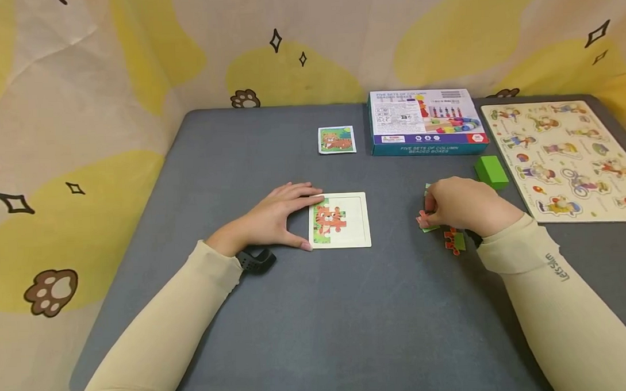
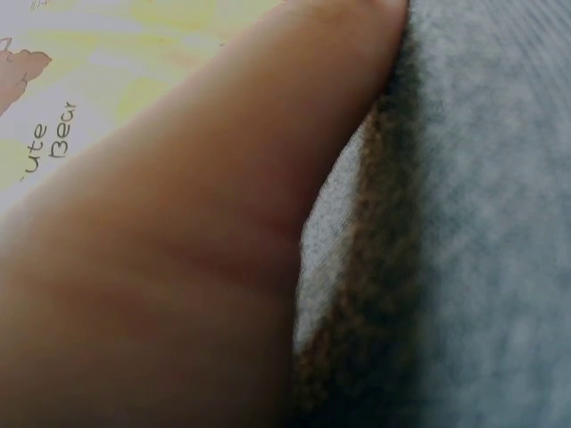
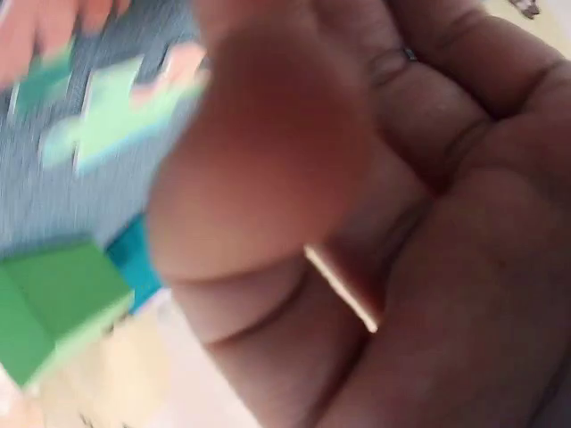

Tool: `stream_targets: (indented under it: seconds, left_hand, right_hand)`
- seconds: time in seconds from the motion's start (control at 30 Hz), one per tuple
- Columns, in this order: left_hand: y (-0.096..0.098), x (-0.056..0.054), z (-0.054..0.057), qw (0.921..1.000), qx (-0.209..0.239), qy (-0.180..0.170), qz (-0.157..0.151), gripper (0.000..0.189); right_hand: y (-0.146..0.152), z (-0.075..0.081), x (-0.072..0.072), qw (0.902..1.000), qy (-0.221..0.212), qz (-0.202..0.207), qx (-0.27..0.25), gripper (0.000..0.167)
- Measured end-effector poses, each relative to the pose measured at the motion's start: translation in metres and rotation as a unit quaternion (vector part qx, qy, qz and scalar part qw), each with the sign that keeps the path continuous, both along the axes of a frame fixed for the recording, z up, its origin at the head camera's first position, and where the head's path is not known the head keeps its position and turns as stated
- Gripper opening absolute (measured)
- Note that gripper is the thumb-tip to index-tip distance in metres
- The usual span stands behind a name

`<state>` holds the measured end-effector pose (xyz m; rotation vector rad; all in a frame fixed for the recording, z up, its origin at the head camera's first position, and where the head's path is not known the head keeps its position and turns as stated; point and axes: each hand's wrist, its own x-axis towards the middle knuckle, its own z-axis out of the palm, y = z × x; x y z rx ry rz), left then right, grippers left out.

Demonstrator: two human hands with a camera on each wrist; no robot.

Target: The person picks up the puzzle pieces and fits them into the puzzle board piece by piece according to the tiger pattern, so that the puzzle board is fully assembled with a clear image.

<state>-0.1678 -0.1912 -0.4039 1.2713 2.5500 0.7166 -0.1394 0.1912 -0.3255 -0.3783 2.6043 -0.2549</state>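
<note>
My left hand lies at the left side of a cream puzzle tray, thumb at its lower left corner and fingertips at the upper left. Joined puzzle pieces with an orange tiger's face and green edges fill the tray's left part. My right hand bends its fingers low over loose puzzle pieces. An orange puzzle piece shows right at its thumb tip; I cannot tell whether it is pinched. Blurred green and orange pieces lie beyond the thumb in the right wrist view.
A small tiger picture card lies behind the tray. A beaded-column toy box stands at the back. The green block is just beyond my right hand, beside a wooden picture board. Patterned cloth hangs along the table's back edge.
</note>
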Motion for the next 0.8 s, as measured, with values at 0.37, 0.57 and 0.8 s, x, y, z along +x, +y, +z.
stream_targets:
  seconds: [0.37, 0.57, 0.8]
  left_hand:
    - [0.003, 0.0, 0.0, 1.0, -0.004, -0.005, -0.001, 0.103]
    - [0.004, 0.0, 0.0, 1.0, -0.005, -0.007, -0.001, 0.104]
    - [0.001, 0.0, 0.002, 0.9999, -0.011, -0.004, 0.005, 0.103]
  right_hand:
    - [-0.003, -0.008, 0.003, 0.9966, 0.001, 0.025, -0.078, 0.028]
    - [-0.011, -0.004, 0.005, 0.9912, 0.006, 0.03, -0.129, 0.017]
    - [-0.037, 0.007, 0.0, 0.9799, 0.04, 0.015, -0.195, 0.01]
